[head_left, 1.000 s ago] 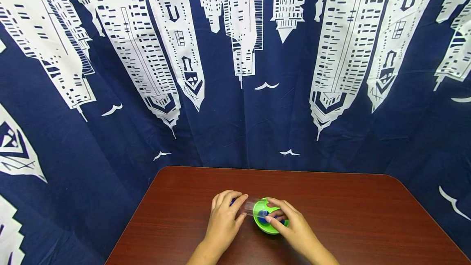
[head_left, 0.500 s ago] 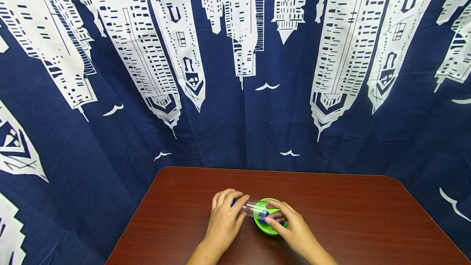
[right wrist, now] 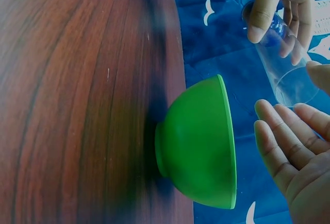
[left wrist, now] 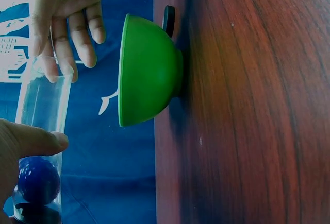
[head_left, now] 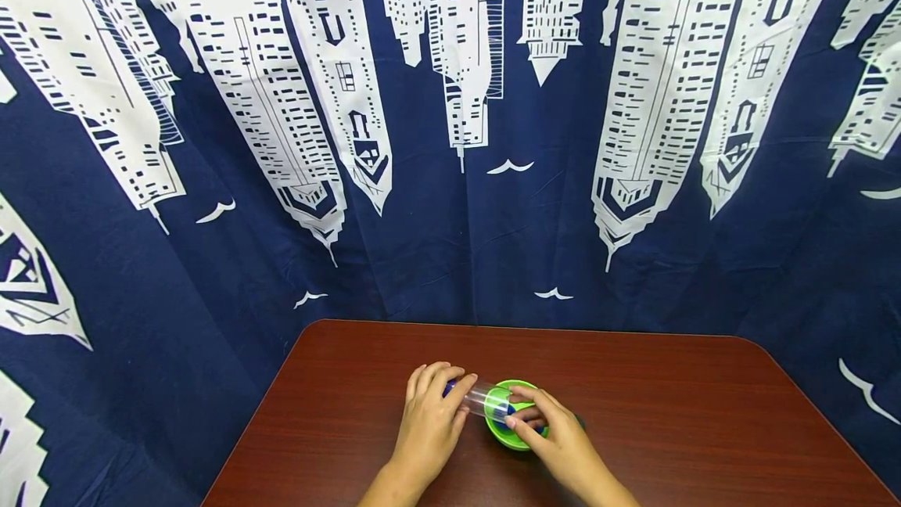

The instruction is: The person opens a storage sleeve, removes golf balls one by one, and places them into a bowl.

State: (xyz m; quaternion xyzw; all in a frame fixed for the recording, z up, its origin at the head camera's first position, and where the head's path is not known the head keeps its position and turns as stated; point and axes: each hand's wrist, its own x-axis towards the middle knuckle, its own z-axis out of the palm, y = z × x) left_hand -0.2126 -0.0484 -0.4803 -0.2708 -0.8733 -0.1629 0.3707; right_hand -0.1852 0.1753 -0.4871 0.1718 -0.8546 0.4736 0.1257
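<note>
My left hand (head_left: 431, 417) grips the closed end of a clear tube (head_left: 477, 400), held sideways above the table. Inside the tube, by its dark end cap (left wrist: 37, 212), sits a shiny blue ball (left wrist: 38, 180). My right hand (head_left: 552, 429) holds the tube's open rim between thumb and index finger, its other fingers extended. Beneath that rim stands a green bowl (head_left: 517, 444), upright on the table. Something blue shows inside the bowl, partly hidden by the tube and right fingers.
The reddish-brown wooden table (head_left: 669, 397) reaches back to a navy cloth (head_left: 422, 272) printed with white buildings and birds. A small black object (left wrist: 169, 20) lies behind the bowl, mostly covered by the right hand in the head view.
The tube's open end has dipped slightly, and the right hand has shifted a little left and down with it. The left hand has barely moved.
</note>
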